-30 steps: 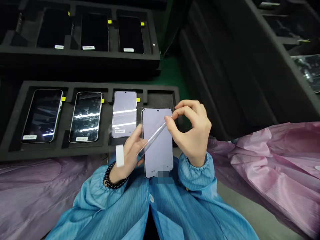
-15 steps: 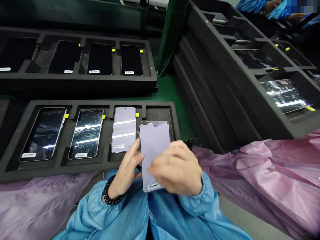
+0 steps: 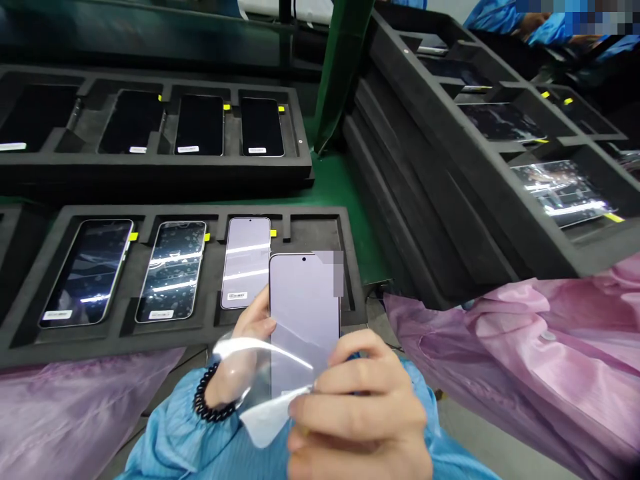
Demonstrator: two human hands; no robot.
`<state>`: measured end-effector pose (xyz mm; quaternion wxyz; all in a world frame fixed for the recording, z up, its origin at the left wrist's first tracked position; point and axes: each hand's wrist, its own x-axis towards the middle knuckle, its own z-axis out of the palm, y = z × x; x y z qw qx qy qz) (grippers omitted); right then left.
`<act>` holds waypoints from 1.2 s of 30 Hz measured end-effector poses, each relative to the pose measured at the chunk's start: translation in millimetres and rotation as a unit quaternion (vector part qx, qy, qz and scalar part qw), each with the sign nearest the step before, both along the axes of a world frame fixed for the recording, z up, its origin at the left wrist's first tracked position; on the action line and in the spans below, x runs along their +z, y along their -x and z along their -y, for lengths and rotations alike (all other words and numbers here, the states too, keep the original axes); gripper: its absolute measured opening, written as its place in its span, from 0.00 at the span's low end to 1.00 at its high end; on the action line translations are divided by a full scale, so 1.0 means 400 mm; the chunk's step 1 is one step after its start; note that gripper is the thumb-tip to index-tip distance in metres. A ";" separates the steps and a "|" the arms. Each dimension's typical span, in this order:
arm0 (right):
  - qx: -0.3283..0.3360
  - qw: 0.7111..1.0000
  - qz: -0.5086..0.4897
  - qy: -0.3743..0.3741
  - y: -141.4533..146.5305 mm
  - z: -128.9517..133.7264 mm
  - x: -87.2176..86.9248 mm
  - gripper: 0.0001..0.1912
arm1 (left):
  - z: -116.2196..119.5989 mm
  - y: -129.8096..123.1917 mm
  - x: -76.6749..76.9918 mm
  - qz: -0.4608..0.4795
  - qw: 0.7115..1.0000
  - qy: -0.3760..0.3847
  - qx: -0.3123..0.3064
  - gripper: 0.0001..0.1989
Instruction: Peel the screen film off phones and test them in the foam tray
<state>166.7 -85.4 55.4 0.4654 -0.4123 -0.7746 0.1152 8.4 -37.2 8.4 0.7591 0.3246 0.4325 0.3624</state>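
A phone (image 3: 304, 307) with a pale lilac screen is tilted up in front of me. My left hand (image 3: 256, 320) grips it along its left edge, thumb at the side; a black coiled band circles that wrist. Closer to the camera, my right hand (image 3: 360, 407) pinches a clear, curled film (image 3: 267, 420). The film arches across the phone's lower part and my left wrist, and I cannot tell whether any of it still touches the screen. Behind the phone lies a dark foam tray (image 3: 200, 341), where a lilac-screened phone (image 3: 246, 260) and two dark-screened phones sit in compartments.
Another foam tray (image 3: 200, 161) with several dark phones stands behind. On the right, a stack of foam trays (image 3: 425, 187) leans beside a green post (image 3: 343, 73), phones in its top layer. Pink garments (image 3: 560, 347) flank me on both sides. A blue-sleeved person is at the upper right.
My right hand has come off the screen toward the camera, with the clear film now showing in its fingers. The phone has shifted slightly down and left in my left hand.
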 end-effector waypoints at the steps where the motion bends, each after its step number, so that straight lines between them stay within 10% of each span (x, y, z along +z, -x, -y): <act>1: -0.011 0.998 -0.051 -0.035 -0.017 -0.021 0.005 0.12 | -0.010 0.006 0.005 -0.016 1.000 0.003 -0.011 0.38; 5: -0.032 0.987 -0.113 -0.110 -0.101 -0.079 -0.016 0.13 | -0.099 0.022 0.027 -0.117 0.988 -0.012 -0.101 0.33; 15: -0.076 0.988 -0.121 0.066 -0.156 -0.056 -0.090 0.24 | -0.274 -0.085 0.012 -0.281 0.906 -0.205 -0.242 0.28; 21: -0.070 0.990 -0.079 0.093 -0.170 -0.076 -0.096 0.20 | -0.322 0.074 0.041 -0.568 0.748 -0.325 -0.115 0.21; 27: -0.050 0.989 -0.036 0.133 -0.154 -0.088 -0.123 0.17 | -0.340 0.134 0.003 -0.685 0.612 -0.374 -0.127 0.19; 36: -0.052 0.983 -0.039 0.172 -0.124 -0.122 -0.185 0.13 | -0.374 0.157 -0.026 -0.674 0.588 -0.428 -0.135 0.20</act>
